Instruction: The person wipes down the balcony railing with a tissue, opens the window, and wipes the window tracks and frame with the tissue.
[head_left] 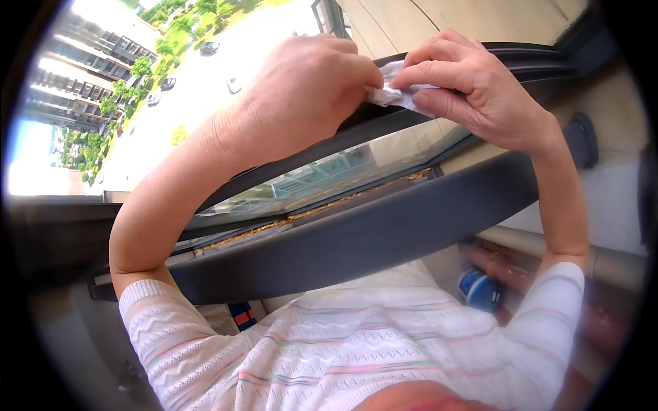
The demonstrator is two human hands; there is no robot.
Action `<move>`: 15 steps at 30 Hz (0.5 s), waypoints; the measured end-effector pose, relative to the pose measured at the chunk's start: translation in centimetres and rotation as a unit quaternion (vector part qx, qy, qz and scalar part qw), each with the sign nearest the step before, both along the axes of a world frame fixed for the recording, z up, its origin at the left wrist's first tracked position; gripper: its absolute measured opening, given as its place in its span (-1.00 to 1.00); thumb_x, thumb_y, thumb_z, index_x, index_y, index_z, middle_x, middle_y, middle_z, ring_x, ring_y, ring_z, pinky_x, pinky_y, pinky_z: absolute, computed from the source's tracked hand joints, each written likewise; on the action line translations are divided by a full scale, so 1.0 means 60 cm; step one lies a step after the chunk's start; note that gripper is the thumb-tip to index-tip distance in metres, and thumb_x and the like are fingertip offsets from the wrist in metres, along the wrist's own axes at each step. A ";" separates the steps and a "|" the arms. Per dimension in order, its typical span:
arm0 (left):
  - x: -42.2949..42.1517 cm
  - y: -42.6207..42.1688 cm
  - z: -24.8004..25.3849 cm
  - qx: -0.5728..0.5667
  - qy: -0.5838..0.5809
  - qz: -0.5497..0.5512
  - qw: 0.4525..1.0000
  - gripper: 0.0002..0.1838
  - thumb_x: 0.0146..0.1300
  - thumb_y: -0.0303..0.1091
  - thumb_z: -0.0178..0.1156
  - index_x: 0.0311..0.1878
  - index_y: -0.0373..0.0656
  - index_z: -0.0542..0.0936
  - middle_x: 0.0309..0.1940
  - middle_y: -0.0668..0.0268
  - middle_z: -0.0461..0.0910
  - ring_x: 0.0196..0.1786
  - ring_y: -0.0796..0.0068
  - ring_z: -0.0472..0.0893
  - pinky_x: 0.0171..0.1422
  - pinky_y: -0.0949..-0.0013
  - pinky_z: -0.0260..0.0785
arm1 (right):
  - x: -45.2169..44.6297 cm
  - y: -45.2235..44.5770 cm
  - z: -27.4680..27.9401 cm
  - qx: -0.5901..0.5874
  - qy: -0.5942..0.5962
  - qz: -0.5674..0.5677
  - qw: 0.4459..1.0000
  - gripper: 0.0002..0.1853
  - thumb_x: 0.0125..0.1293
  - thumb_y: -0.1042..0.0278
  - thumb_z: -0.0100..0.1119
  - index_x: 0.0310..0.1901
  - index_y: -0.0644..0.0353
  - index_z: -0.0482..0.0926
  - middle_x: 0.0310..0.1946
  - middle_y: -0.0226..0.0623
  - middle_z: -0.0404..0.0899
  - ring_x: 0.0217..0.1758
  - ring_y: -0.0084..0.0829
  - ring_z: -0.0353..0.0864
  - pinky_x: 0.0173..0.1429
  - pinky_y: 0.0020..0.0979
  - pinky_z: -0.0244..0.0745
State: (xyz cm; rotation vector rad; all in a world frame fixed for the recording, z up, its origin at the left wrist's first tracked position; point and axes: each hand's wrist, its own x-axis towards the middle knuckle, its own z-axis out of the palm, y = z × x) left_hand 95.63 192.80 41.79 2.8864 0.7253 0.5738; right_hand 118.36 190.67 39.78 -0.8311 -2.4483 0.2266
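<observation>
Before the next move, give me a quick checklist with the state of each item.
1. Right hand on the cloth: ok, pinched between thumb and fingers.
2. Left hand at the cloth: ok, its fingers meet the near edge; how firmly they grip is hidden, cannot tell.
3. Cloth pressed on the dark frame: cannot tell; it is at the frame, but contact is not clear.
4. Sleeves clear of the frame: ok, both end above the forearms.
5. Blue tub clear of both hands: ok, it is below the rail.
</observation>
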 end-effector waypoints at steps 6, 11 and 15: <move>-0.049 -0.018 0.009 -0.068 0.144 0.100 0.982 -0.71 0.05 -0.52 0.11 -0.13 -0.04 0.62 -0.53 0.19 0.58 -0.52 0.24 0.54 -0.41 0.28 0.31 | -0.049 0.000 0.016 0.030 -0.169 -0.037 0.985 -0.58 0.12 -0.13 0.11 -0.13 -0.02 0.61 -0.30 -0.31 0.43 -0.08 -0.34 0.37 -0.02 -0.30 0.19; -0.049 -0.036 0.040 -0.085 0.283 0.133 0.946 -0.53 0.02 -0.55 0.07 0.07 -0.01 0.50 -0.54 0.17 0.58 -0.52 0.22 0.55 -0.39 0.24 0.32 | -0.061 -0.010 0.035 0.048 -0.254 -0.039 0.965 -0.53 0.06 -0.18 0.14 -0.16 0.03 0.60 -0.30 -0.30 0.44 -0.06 -0.36 0.37 0.03 -0.25 0.18; -0.021 -0.018 0.055 -0.167 0.282 0.074 0.942 -0.47 0.01 -0.58 0.03 0.12 -0.02 0.46 -0.54 0.18 0.58 -0.51 0.20 0.56 -0.38 0.25 0.33 | -0.040 -0.014 0.041 0.037 -0.285 -0.077 0.955 -0.53 -0.02 -0.15 0.22 -0.22 0.06 0.59 -0.36 -0.35 0.42 -0.08 -0.37 0.36 0.03 -0.30 0.14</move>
